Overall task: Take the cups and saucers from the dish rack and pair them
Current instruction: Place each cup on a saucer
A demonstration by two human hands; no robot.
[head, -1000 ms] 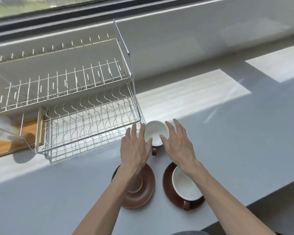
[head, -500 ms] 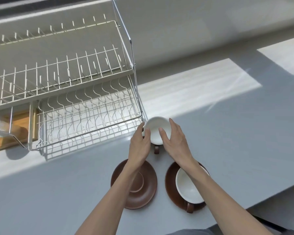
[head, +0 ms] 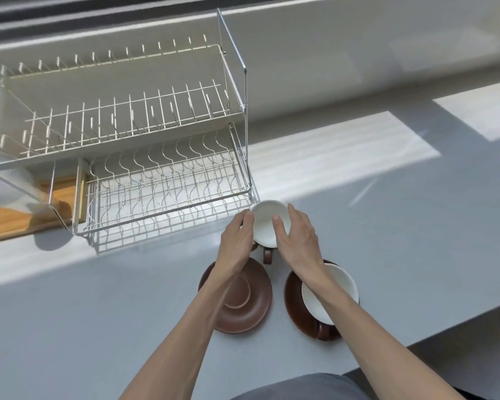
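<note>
A cup (head: 267, 222), white inside and brown outside with a brown handle toward me, sits just off the dish rack's (head: 162, 180) front right corner. My left hand (head: 237, 241) and my right hand (head: 298, 239) grip its two sides. Below my left wrist lies a brown saucer (head: 251, 310) with nothing on it. To its right a second brown saucer (head: 295, 304) carries another white cup (head: 329, 293), partly hidden by my right forearm. Both tiers of the wire rack hold no cups or saucers.
A wooden board (head: 15, 215) and a white object lie under the rack's left end. The grey counter (head: 387, 241) stretches right, its front edge near the saucers at lower right. A low wall and window sill run behind the rack.
Both hands closed in from open, spread above the cup, to gripping its sides. The view has tilted and shifted slightly.
</note>
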